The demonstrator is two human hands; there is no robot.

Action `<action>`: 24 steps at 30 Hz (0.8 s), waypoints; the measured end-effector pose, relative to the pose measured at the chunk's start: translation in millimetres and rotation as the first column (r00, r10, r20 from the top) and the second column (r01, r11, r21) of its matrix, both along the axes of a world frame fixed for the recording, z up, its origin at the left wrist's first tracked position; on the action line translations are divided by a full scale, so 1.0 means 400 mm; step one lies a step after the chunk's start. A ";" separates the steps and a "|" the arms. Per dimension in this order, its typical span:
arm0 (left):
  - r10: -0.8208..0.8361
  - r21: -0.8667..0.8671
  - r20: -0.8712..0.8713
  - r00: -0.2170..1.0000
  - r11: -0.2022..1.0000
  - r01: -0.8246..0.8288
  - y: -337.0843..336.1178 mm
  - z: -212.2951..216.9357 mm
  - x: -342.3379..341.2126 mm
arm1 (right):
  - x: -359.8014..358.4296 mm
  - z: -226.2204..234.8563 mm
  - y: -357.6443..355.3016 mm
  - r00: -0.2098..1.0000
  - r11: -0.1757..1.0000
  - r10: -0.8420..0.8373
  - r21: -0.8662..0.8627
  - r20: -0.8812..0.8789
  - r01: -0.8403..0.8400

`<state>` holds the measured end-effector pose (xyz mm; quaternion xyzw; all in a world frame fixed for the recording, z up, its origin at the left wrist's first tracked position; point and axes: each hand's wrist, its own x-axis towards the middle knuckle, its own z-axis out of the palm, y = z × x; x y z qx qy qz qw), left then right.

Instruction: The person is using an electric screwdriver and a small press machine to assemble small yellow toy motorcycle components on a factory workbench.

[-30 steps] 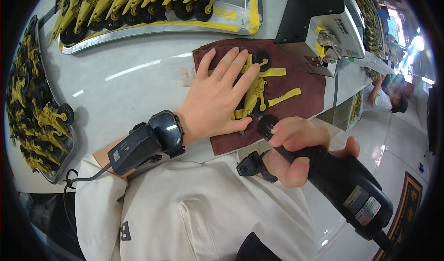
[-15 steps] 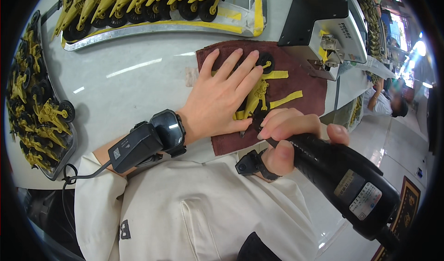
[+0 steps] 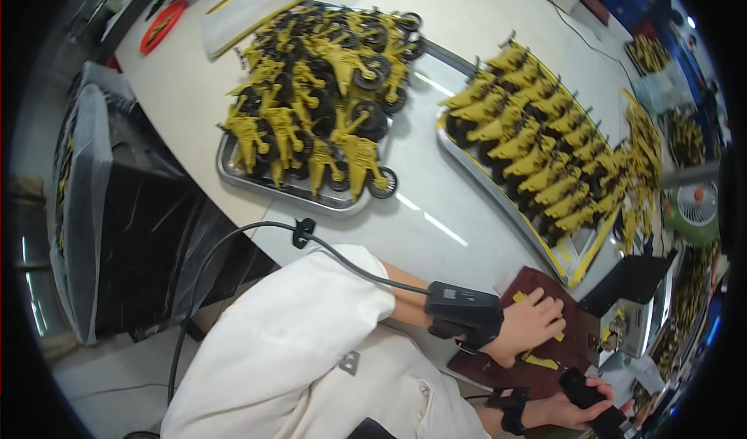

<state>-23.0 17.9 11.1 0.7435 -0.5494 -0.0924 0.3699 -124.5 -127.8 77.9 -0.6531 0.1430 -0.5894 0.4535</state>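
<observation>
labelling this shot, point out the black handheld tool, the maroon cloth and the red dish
Black handheld tool (image 3: pixel 576 386): head view, on its front end
Maroon cloth (image 3: pixel 580 341): head view, on its bare right part
Red dish (image 3: pixel 177 10): head view, near its upper rim

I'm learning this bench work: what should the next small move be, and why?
I'd probably steady the yellow pieces with the left hand, which lies partly over them on the maroon cloth, because the right hand holds a black tool close by.

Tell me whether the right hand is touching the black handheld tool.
Touching. The head view shows the right hand wrapped around the black handheld tool, with no gap between them and the tool showing on both sides of the grip.
</observation>
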 end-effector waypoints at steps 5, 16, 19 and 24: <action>0.062 -0.157 -0.238 0.969 0.982 -0.101 0.173 0.107 0.039 | 0.046 0.010 -0.069 1.000 0.999 -0.005 -0.038 -0.020 0.004; 0.614 0.341 0.668 0.421 0.251 -0.906 0.687 0.097 0.216 | 0.057 -0.060 -0.090 0.986 0.999 0.001 0.053 -0.164 0.008; 0.708 0.139 0.541 0.454 0.457 -0.878 0.574 0.201 0.196 | 0.063 -0.060 -0.058 0.988 0.998 -0.022 0.054 -0.156 0.031; 0.178 -0.206 0.409 0.895 0.974 -0.099 0.257 0.290 0.248 | 0.051 -0.050 -0.046 0.990 0.979 -0.101 0.169 -0.094 0.116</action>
